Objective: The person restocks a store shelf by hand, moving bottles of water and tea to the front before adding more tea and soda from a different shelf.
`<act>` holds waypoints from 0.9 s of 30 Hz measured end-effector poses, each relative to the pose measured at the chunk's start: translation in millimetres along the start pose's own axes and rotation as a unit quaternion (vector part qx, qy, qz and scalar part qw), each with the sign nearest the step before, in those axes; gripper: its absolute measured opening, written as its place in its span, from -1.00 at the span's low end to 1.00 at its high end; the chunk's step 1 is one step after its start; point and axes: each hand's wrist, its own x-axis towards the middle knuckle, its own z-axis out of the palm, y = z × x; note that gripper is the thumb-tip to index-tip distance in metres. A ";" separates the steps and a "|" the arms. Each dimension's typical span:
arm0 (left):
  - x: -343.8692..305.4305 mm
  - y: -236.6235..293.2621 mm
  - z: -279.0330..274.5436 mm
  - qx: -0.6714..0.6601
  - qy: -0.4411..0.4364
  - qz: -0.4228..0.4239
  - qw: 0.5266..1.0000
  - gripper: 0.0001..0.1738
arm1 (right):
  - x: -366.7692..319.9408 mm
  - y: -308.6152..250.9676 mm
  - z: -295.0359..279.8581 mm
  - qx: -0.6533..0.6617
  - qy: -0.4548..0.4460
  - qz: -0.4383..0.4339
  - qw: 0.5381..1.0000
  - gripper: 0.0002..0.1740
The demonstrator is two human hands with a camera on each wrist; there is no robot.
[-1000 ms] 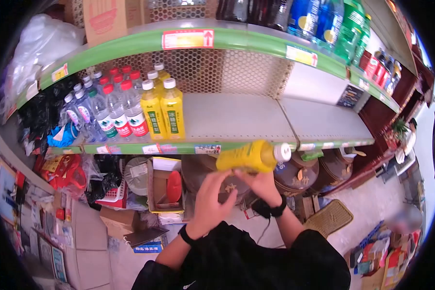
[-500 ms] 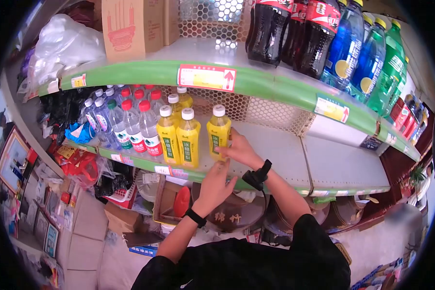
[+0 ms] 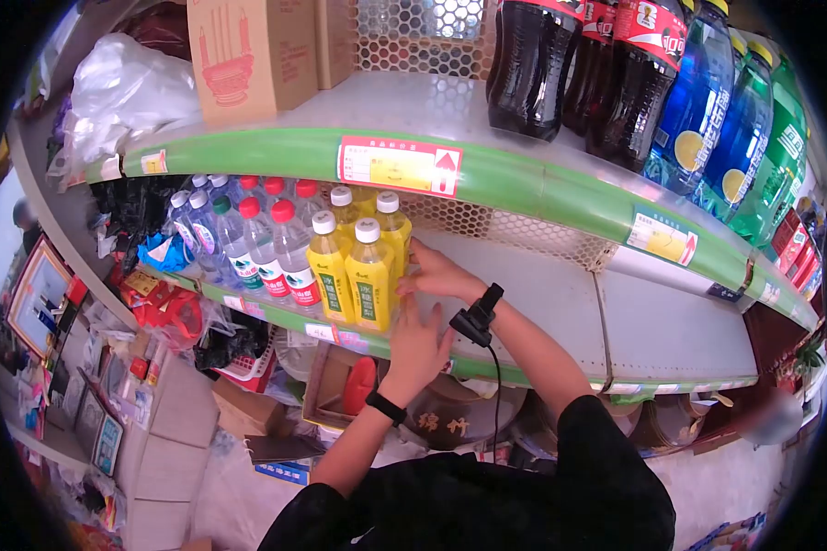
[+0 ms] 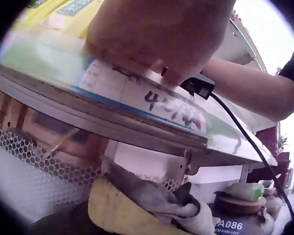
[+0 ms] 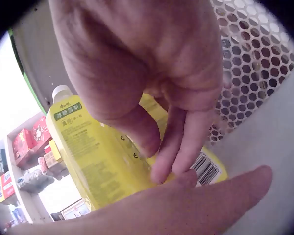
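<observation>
On my feed, L hand [image 3: 418,351] is nearest, fingers loosely spread by the shelf edge [image 3: 288,320]; can't tell if it touches R hand [image 3: 436,275]. R fingers rest on the rightmost yellow btl [image 3: 397,241], not wrapped round it AFAICT. That btl's upright, just behind the front yellow btl [image 3: 370,289]. Risk, IMO: pushing too high tips it; too hard, it shoves the front one off or knocks the red-capped btls [image 3: 290,250].

The shelf [image 3: 524,285] is viewed from head height, facing forward and down; yellow bottles [image 3: 370,285] are shared with both very close wrist views
</observation>
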 end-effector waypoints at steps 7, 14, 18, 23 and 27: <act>-6.2 0.6 2.7 0.005 0.013 -0.001 1.000 -0.48 | 7.7 5.1 8.8 -0.022 -0.016 -0.043 0.999 0.05; -8.1 -8.3 6.1 -0.023 0.037 0.047 0.998 -0.56 | -69.4 -63.3 16.8 -0.239 0.181 -0.027 0.954 -0.33; -33.7 8.9 -26.4 -0.155 0.044 0.098 0.982 -0.61 | -158.7 -173.0 64.6 -0.061 0.222 -0.055 0.972 -0.63; -131.4 44.7 -38.1 -0.338 -0.049 0.051 0.938 -0.75 | -232.3 -254.5 130.1 0.107 0.249 -0.282 0.920 -0.88; -212.0 53.3 -34.4 -0.435 -0.224 -0.012 0.872 -0.80 | -255.8 -272.6 169.0 0.178 0.261 -0.395 0.863 -0.86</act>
